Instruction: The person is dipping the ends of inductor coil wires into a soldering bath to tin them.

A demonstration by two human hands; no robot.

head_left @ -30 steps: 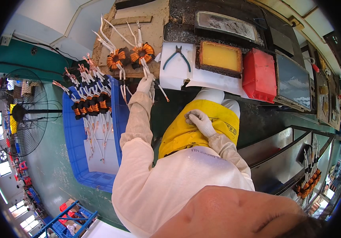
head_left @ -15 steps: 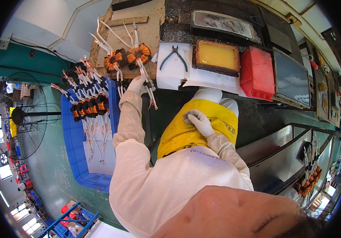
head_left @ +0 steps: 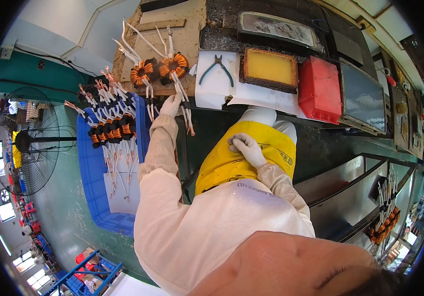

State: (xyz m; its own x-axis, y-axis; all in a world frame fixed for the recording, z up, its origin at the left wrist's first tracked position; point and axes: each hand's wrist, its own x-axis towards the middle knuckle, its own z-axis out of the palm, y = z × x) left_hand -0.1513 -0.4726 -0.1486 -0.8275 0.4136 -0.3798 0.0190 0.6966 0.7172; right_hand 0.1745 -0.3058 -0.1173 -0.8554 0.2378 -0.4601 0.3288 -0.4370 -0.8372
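Note:
My gloved left hand (head_left: 171, 105) is at the front edge of the bench, its fingers closed against the white leads hanging from a toroidal coil (head_left: 174, 65). The fingertips partly merge with the leads, so the exact grip is hard to see. This coil has orange copper windings with black wrapping, and its leads (head_left: 188, 116) end in bare copper lugs below the edge. A second similar coil (head_left: 142, 72) lies just left of it, its upper leads stretched back over the board. My gloved right hand (head_left: 248, 149) rests on the yellow apron (head_left: 217, 170), fingers curled in with nothing visible in them.
A blue crate (head_left: 93, 197) at the left holds several coils (head_left: 113, 129). On the bench lie pliers (head_left: 217, 70), a tray of yellow material (head_left: 270, 68) and a red bin (head_left: 319, 89). A fan (head_left: 23, 141) stands far left; more coils (head_left: 384, 226) hang on a rack at right.
My left hand has shifted slightly, its fingers now pointing further up along the coil's leads. The two bench coils look nearly unmoved. My right hand stays on the apron.

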